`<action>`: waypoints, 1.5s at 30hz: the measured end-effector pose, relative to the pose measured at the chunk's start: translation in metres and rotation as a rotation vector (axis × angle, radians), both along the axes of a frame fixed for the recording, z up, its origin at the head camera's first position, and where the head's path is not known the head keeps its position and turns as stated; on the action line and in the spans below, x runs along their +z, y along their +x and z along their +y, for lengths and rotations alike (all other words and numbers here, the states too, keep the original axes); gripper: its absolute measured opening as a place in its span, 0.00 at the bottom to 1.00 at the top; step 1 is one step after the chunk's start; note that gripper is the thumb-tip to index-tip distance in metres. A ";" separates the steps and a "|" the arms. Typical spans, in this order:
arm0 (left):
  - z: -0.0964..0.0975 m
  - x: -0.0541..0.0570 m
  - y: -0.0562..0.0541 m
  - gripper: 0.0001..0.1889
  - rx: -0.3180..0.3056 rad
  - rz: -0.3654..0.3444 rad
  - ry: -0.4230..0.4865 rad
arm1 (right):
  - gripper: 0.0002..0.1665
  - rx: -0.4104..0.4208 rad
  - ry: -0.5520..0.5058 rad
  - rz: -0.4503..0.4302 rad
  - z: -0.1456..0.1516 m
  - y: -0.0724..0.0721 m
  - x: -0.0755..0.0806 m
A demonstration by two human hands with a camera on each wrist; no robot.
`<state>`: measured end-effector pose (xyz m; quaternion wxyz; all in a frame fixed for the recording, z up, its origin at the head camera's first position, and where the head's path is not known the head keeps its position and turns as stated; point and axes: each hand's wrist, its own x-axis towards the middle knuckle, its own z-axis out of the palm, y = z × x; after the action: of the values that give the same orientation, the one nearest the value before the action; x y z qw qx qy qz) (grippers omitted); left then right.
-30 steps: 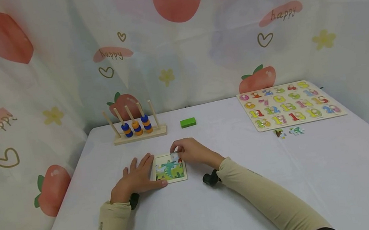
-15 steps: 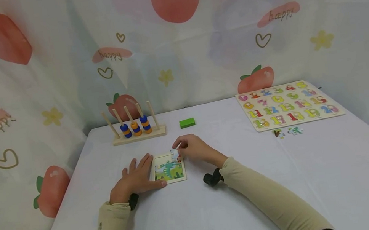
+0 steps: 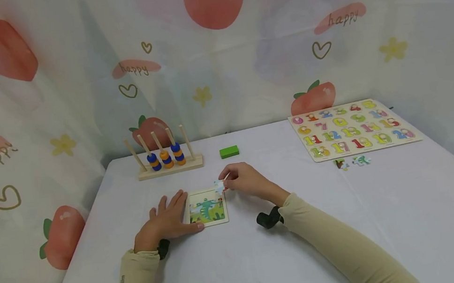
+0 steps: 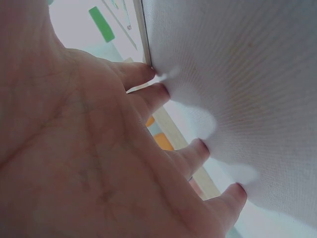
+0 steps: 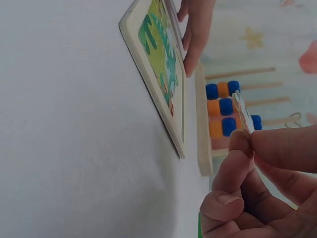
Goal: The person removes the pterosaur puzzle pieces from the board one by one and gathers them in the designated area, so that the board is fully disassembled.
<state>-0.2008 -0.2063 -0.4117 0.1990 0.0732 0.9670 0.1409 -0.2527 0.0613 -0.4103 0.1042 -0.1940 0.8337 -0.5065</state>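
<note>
Right hand (image 3: 251, 184) pinches thin knobbed jigsaw piece (image 3: 219, 187) by far-right corner of square wood-framed dinosaur puzzle (image 3: 216, 223); left hand (image 3: 165, 222) splayed at left edge.

A table (image 3: 242, 264) spread with white cloth carries everything, and near its back edge, towards the left, stands a wooden bead rack (image 3: 165, 155) with five pegs, the middle three stacked with blue and orange beads. To the right of the rack lies a small green block (image 3: 229, 152), and farther right a number board (image 3: 353, 128) — two loose puzzle pieces (image 3: 361, 161) just before its near edge. A framed dinosaur puzzle (image 3: 207, 208) lies flat in front of the rack.
</note>
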 end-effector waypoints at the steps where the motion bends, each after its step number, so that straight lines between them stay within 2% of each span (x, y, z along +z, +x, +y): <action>1: 0.000 0.000 0.000 0.63 0.000 0.001 -0.002 | 0.10 -0.007 0.002 -0.004 0.002 0.001 0.001; 15: 0.000 0.000 0.002 0.63 -0.007 0.018 -0.014 | 0.11 -0.048 0.004 0.002 0.037 0.005 0.008; 33: -0.001 -0.003 0.000 0.63 -0.016 0.017 -0.004 | 0.13 -0.110 0.049 0.010 0.083 0.009 0.006; 45: 0.001 0.001 0.002 0.63 -0.007 0.011 0.004 | 0.12 -0.141 0.032 0.003 0.114 0.011 0.007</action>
<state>-0.1992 -0.2058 -0.4103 0.1938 0.0777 0.9676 0.1419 -0.2416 0.1751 -0.4033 0.0703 -0.1340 0.8534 -0.4988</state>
